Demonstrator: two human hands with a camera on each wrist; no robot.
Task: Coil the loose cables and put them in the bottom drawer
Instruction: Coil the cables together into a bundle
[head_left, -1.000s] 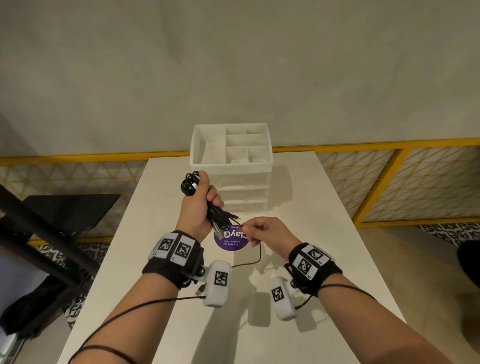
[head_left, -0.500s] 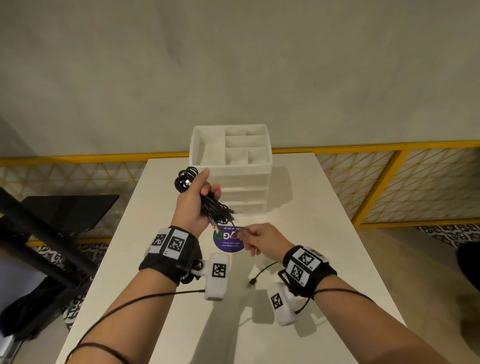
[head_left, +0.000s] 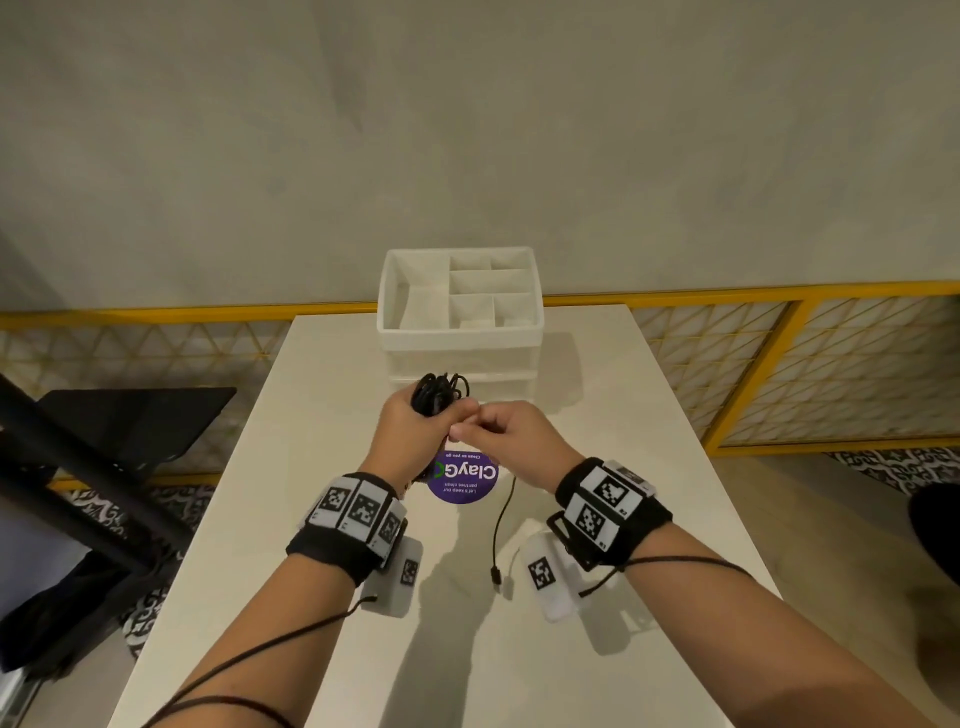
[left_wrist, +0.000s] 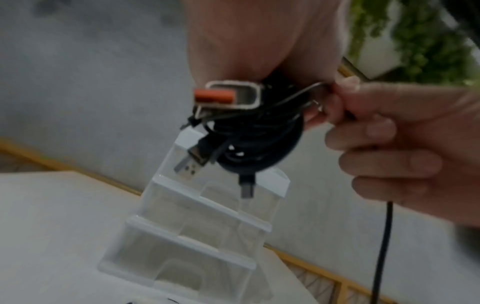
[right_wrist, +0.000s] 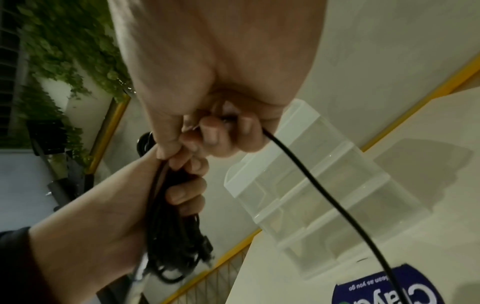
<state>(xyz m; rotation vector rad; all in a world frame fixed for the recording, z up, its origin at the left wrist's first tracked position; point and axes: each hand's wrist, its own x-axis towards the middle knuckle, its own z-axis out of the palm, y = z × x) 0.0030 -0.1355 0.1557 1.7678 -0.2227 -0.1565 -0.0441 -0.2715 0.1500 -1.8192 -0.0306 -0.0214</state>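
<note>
Two hands (head_left: 467, 431), purple sticker (head_left: 464, 477), drawer unit (head_left: 460, 332)

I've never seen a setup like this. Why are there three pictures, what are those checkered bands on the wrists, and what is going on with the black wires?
No machine here: a person works with bare hands and wears three cameras. The wide picture comes from the head; the other two come from cameras strapped to each wrist, looking along the fingers. The checkered squares are printed markers on the black wristbands; what they are for the pictures don't say.

The left hand grips a bundle of coiled black cables with USB plugs. The right hand pinches a loose black cable tail that hangs down toward the white table.

On the table stand a translucent white plastic drawer unit, its drawers closed, with an open divided tray on top, and a round purple sticker.
</note>
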